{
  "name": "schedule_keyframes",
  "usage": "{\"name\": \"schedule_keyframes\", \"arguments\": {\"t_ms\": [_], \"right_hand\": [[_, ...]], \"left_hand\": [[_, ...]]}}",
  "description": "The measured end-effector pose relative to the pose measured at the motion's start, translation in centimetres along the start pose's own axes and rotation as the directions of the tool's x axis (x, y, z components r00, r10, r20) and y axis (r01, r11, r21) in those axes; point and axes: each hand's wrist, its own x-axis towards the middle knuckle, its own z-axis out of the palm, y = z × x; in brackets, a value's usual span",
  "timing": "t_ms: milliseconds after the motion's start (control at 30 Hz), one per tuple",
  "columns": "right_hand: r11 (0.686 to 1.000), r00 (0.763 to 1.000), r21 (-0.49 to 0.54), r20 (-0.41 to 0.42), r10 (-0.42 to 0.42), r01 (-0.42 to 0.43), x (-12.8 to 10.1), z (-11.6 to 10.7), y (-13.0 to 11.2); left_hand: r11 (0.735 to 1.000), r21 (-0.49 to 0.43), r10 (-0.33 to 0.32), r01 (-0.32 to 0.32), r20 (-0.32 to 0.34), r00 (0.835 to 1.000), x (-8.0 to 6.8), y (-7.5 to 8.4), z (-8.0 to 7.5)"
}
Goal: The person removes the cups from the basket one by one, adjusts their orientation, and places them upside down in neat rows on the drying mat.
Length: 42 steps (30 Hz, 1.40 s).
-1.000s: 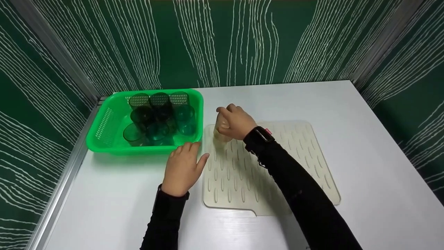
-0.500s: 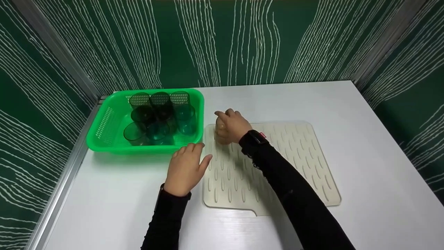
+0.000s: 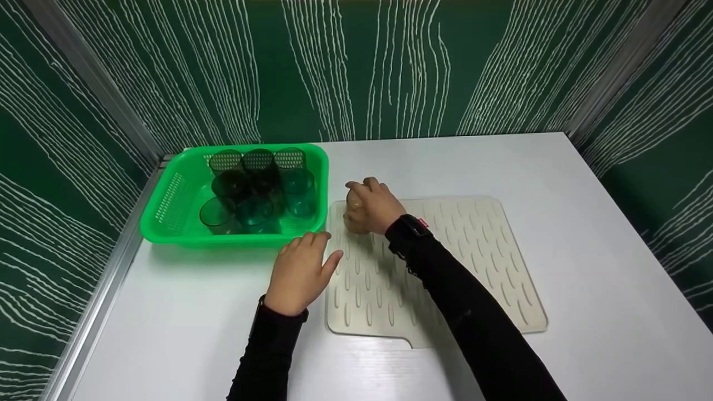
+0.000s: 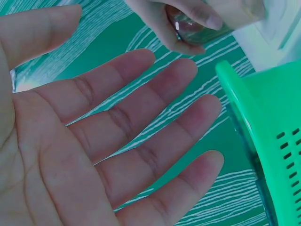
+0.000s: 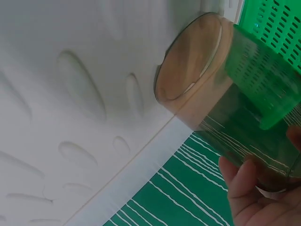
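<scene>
My right hand (image 3: 372,205) grips a clear drinking glass (image 3: 352,218) (image 5: 221,103) at the far left corner of the ribbed cream mat (image 3: 479,262). The right wrist view shows the glass mouth-down, tilted just above the mat (image 5: 70,117), with fingertips (image 5: 249,188) round its base. My left hand (image 3: 301,267) lies flat and open on the white table (image 3: 184,312) beside the mat's left edge, in front of the green basket (image 3: 167,211). The left wrist view shows its spread palm (image 4: 94,141) holding nothing.
The green basket holds several green-tinted glasses (image 3: 256,184), some upright, some on their sides. Green patterned walls (image 3: 362,67) close in the table on three sides, with a metal rail (image 3: 106,289) along the left edge.
The right hand has lowered the glass a little toward the mat's far left corner. The left hand has stayed put.
</scene>
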Motion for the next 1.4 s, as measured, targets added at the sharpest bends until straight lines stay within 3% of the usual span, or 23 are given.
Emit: {"name": "schedule_keyframes", "arguments": {"t_ms": [100, 267, 500, 633, 867, 1133, 1400], "right_hand": [[1.0, 1.0, 0.018, -0.019, -0.012, 0.013, -0.4, -0.1, 0.0], [0.984, 0.99, -0.114, -0.038, -0.138, 0.133, -1.2, -0.8, 0.2], [0.998, 0.998, 0.061, -0.057, -0.02, 0.024, -2.6, -2.7, 0.9], [0.997, 0.991, 0.045, -0.123, -0.05, 0.056, -4.4, -4.2, 1.7], [0.996, 0.959, 0.021, -0.271, -0.078, 0.087, -9.2, -6.3, 4.0], [0.991, 0.923, 0.13, -0.385, 0.017, 0.036, -13.8, -6.2, 6.0], [0.991, 0.926, 0.129, -0.371, 0.069, -0.022, -15.3, -4.6, 7.0]], "left_hand": [[1.0, -0.004, 0.006, -0.006, 0.0, 1.0, 0.0, 0.0, 0.0], [1.0, 0.005, 0.016, -0.016, -0.007, 1.0, -0.1, 0.0, 0.2], [1.0, 0.009, 0.018, -0.018, -0.01, 1.0, -0.1, 0.1, 0.2], [1.0, 0.011, 0.01, -0.01, -0.008, 1.0, -0.1, 0.2, 0.2], [1.0, 0.004, 0.009, -0.009, -0.014, 1.0, -0.1, 0.5, 0.3], [1.0, 0.005, 0.019, -0.019, -0.022, 1.0, 0.0, 0.4, 0.2], [0.999, 0.008, 0.031, -0.031, -0.039, 0.999, 0.1, 0.2, 0.4]]}}
